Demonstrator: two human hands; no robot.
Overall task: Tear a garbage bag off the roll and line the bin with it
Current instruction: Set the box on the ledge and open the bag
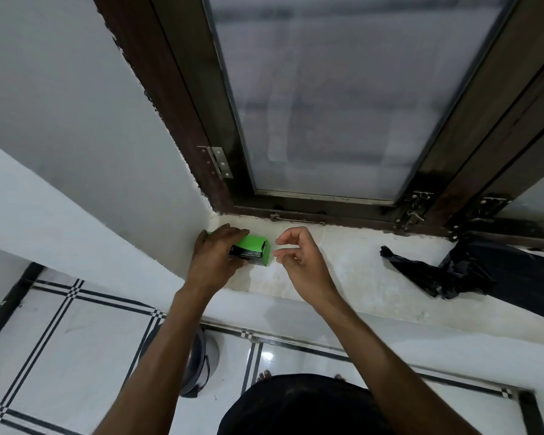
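Observation:
A green and black box of garbage bags [254, 250] lies on the white window sill [343, 271], tucked into the left corner by the wall. My left hand [215, 259] grips the box from above, fingers curled over its top. My right hand [299, 257] hovers just right of the box's open end, fingers loosely curled and holding nothing. A crumpled black garbage bag [484, 271] lies on the sill far to the right. On the floor below, between my arms, the grey bin [198, 365] stands partly hidden by my left forearm.
A dark wooden window frame [296, 211] with frosted glass rises behind the sill, with latches [416, 211] at its lower right. A white wall [76, 120] closes the left side. The floor [60, 356] has white tiles with black lines.

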